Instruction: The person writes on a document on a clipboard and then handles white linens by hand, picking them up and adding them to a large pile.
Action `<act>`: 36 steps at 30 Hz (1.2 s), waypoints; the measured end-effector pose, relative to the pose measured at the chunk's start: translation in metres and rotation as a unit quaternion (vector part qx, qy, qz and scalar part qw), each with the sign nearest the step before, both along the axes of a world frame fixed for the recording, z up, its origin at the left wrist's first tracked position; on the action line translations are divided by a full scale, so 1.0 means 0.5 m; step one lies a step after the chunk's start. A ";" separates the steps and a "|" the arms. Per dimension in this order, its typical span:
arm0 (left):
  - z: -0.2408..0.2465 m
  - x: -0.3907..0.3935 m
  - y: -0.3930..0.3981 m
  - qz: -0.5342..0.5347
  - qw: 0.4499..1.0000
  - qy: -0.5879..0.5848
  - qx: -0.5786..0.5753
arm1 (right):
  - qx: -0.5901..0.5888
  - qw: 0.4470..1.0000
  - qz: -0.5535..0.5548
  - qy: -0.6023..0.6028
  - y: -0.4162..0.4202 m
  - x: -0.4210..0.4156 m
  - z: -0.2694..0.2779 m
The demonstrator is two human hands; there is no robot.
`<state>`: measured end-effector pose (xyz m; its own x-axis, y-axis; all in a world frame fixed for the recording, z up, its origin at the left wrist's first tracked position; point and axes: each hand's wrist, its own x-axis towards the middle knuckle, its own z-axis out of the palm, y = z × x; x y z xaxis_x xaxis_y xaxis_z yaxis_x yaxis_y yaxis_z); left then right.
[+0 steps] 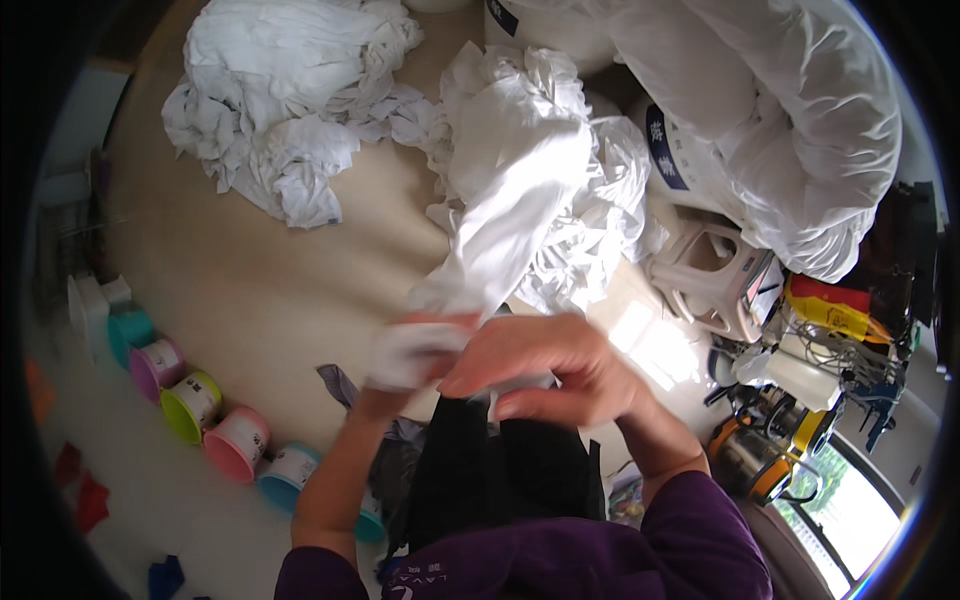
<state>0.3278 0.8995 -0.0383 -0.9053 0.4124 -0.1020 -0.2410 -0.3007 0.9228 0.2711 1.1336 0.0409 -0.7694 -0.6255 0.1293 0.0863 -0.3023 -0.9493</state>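
My left hand (416,360) is blurred and has white cloth (412,349) bunched about its fingers. A long white sheet-like cloth (510,217) stretches from there up to a crumpled pile of white fabric on the floor. Beside it, my right hand (555,367) curves over in front of my black trousers, thumb apart from the fingers. Its fingertips come close to the left hand; a small pale patch shows behind the gap, and I see nothing gripped there. Another heap of white linen (277,82) lies at the upper left.
Coloured buckets (191,405) with labels line the left side. Large stuffed white bags (750,112) fill the upper right. Below them are a plastic stool (712,277) and a yellow-black vacuum cleaner (757,450). Red cloth (91,501) and blue cloth (165,576) lie at lower left.
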 end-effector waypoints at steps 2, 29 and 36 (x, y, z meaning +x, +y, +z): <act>0.012 0.075 -0.140 0.279 0.877 -0.238 0.310 | -0.064 0.976 0.022 -0.205 0.030 -0.032 -0.075; -0.191 -0.230 -0.354 -0.109 0.903 -0.328 -0.255 | 0.036 0.896 -0.220 -0.384 -0.023 -0.127 -0.397; -0.176 -0.198 -0.754 0.018 0.700 -0.033 -0.713 | 0.685 0.565 -0.405 -0.217 0.168 -0.040 -0.888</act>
